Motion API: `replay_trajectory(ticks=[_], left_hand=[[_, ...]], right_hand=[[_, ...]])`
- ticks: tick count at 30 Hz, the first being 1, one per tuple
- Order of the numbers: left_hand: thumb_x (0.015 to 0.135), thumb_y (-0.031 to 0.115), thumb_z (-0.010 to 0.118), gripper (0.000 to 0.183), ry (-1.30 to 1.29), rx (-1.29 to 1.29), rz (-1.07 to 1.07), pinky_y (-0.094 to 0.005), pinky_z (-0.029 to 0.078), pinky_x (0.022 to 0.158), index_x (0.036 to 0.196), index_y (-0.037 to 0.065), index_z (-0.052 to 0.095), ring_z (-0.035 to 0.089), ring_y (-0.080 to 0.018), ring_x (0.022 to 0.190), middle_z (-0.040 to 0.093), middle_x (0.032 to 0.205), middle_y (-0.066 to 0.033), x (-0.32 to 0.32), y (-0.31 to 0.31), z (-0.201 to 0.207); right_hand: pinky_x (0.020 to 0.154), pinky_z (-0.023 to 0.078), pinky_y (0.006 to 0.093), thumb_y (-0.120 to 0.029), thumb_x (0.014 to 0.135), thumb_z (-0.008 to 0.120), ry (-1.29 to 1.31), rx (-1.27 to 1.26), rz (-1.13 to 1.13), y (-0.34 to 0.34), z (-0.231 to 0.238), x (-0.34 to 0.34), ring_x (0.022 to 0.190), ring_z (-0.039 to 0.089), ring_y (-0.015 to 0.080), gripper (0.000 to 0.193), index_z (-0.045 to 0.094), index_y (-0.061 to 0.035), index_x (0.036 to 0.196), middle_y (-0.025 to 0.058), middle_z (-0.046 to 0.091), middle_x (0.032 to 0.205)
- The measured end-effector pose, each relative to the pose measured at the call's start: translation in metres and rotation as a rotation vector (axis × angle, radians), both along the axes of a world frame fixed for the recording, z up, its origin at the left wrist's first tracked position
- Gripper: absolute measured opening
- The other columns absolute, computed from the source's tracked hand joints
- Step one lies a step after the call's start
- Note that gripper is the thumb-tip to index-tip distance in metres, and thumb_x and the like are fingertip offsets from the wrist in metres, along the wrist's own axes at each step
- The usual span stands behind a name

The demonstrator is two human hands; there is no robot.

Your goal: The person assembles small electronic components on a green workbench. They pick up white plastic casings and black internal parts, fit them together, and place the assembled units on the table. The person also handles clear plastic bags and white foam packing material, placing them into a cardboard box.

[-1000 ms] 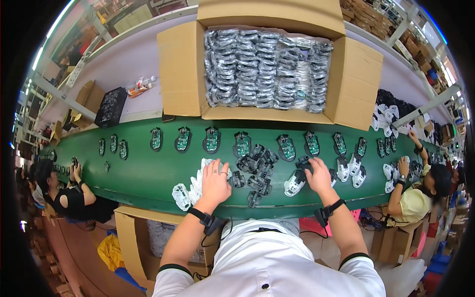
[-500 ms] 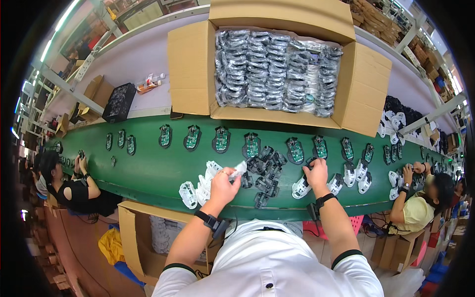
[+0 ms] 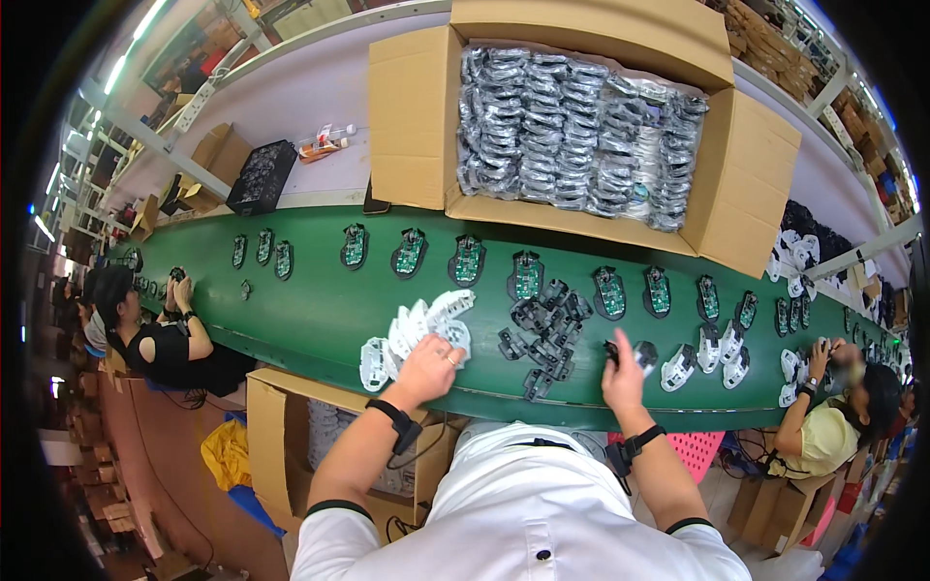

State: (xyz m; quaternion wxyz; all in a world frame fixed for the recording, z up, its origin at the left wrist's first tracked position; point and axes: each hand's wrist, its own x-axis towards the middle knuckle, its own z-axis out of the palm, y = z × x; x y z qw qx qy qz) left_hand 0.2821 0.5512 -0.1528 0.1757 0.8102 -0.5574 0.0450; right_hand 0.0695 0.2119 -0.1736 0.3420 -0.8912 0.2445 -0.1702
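Observation:
My left hand is closed at a fanned row of white mouse shells, its fingers curled on a white mouse shell. On the other side of a heap of black plastic parts, my right hand has its fingers closed round a small black plastic part, with the thumb pointing up. A dark-and-pale mouse shell shows just right of that hand, partly hidden by it. Mouse bases with green circuit boards lie in a row beyond both hands.
An open carton of bagged parts stands behind the green bench. More white shells lie to the right. Co-workers sit at the left and right. Another carton is below the bench edge.
My left hand has lowered from holding up a whitish piece to the white shells. My right hand has come nearer to me with the black part. The whole view has shifted.

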Motion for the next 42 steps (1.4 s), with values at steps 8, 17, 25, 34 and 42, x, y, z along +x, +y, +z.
replay_trajectory(ticks=[8, 17, 25, 34, 42], left_hand=[[0.074, 0.001, 0.06, 0.064, 0.067, 0.073, 0.57, -0.0496, 0.046, 0.098, 0.136, -0.006, 0.045, 0.063, -0.0396, 0.1, 0.068, 0.1, -0.0234, 0.022, -0.026, -0.007], [0.077, 0.016, 0.074, 0.061, 0.746, -0.155, 0.746, -0.039, 0.055, 0.083, 0.132, 0.001, 0.053, 0.071, -0.032, 0.093, 0.071, 0.105, -0.0215, -0.008, -0.048, 0.003], [0.078, 0.006, 0.073, 0.052, 1.201, -0.471, 0.823, -0.033, 0.056, 0.08, 0.126, -0.005, 0.056, 0.07, -0.0215, 0.09, 0.07, 0.105, -0.014, -0.002, -0.053, 0.005], [0.086, 0.002, 0.073, 0.079, 1.788, -0.527, 0.061, -0.0335, 0.053, 0.094, 0.153, 0.001, 0.031, 0.066, -0.0187, 0.105, 0.067, 0.118, -0.0127, -0.058, -0.093, 0.112], [0.085, -0.007, 0.066, 0.088, 1.554, -1.036, 0.151, -0.0367, 0.048, 0.103, 0.157, 0.004, 0.017, 0.059, -0.0213, 0.121, 0.058, 0.134, -0.0159, -0.082, -0.124, 0.104]], right_hand=[[0.105, 0.042, 0.0475, -0.005, 0.072, 0.064, 0.436, -0.519, 0.01, -0.013, -0.006, -0.011, 0.12, 0.05, 0.0445, 0.081, 0.034, 0.0108, 0.145, 0.0308, 0.038, 0.148], [0.097, 0.051, 0.0465, -0.012, 0.081, 0.072, 0.539, -0.041, 0.284, -0.029, 0.023, -0.021, 0.116, 0.057, 0.0362, 0.073, 0.044, -0.0177, 0.148, 0.0148, 0.041, 0.149], [0.099, 0.051, 0.0419, -0.025, 0.08, 0.079, 0.25, -0.166, 0.212, -0.039, 0.027, -0.018, 0.117, 0.06, 0.0347, 0.069, 0.053, -0.0016, 0.139, 0.0174, 0.059, 0.131], [0.104, 0.047, 0.0355, -0.009, 0.083, 0.075, -0.368, 0.602, 0.435, 0.052, 0.148, 0.044, 0.123, 0.057, 0.0239, 0.061, 0.053, -0.0006, 0.139, 0.0155, 0.056, 0.135], [0.095, 0.049, 0.0302, -0.007, 0.096, 0.064, -0.318, 1.086, 0.106, 0.088, 0.119, 0.06, 0.11, 0.057, 0.0133, 0.044, 0.048, 0.0022, 0.136, 0.0107, 0.059, 0.124]])
